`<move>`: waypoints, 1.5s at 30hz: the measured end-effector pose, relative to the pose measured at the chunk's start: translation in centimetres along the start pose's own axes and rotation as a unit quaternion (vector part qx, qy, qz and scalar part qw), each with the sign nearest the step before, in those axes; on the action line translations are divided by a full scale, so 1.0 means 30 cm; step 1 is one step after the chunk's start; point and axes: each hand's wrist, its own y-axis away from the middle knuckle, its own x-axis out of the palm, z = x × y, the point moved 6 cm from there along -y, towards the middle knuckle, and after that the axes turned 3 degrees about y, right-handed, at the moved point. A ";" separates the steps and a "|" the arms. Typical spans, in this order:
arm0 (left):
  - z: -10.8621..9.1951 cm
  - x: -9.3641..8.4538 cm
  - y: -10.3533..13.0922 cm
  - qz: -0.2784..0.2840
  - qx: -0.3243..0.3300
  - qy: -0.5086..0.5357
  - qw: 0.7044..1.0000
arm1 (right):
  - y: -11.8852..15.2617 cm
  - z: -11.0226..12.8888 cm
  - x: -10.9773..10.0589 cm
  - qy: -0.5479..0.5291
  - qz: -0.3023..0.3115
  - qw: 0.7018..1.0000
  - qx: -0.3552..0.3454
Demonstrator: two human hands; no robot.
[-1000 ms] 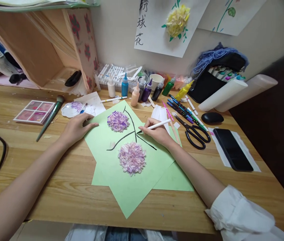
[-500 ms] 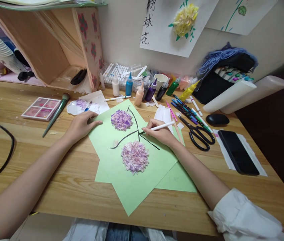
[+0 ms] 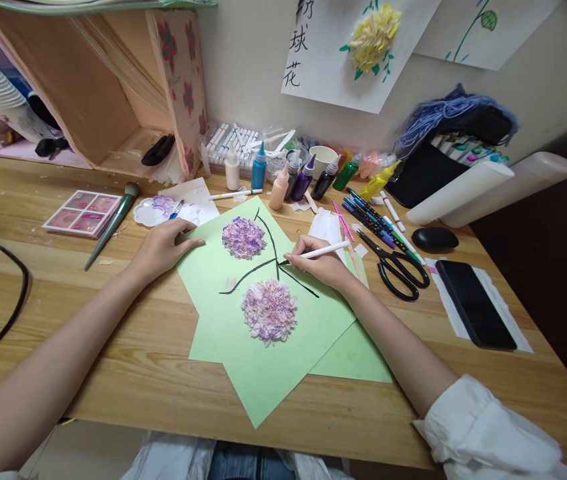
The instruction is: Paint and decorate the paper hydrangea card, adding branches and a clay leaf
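My right hand grips a white marker pen, its dark tip on the green paper where black drawn lines meet. Two round paper-petal flowers lie on that sheet: a purple flower at the top and a paler pink-purple flower lower down. At the sheet's upper left edge rests my left hand, fingers apart and holding nothing, the thumb lying on the paper. A second green sheet shows from underneath.
Black scissors, several pens and a black phone lie to the right. Paint bottles stand along the back. A makeup brush, a palette and a paint dish are at left.
The view has shifted very slightly. My right hand keeps the marker pen at the same junction of lines, and my left hand stays at the paper's edge.
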 end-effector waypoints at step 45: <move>-0.005 -0.003 -0.003 0.003 -0.012 -0.003 1.000 | -0.006 0.006 -0.008 0.008 0.138 0.990 -0.025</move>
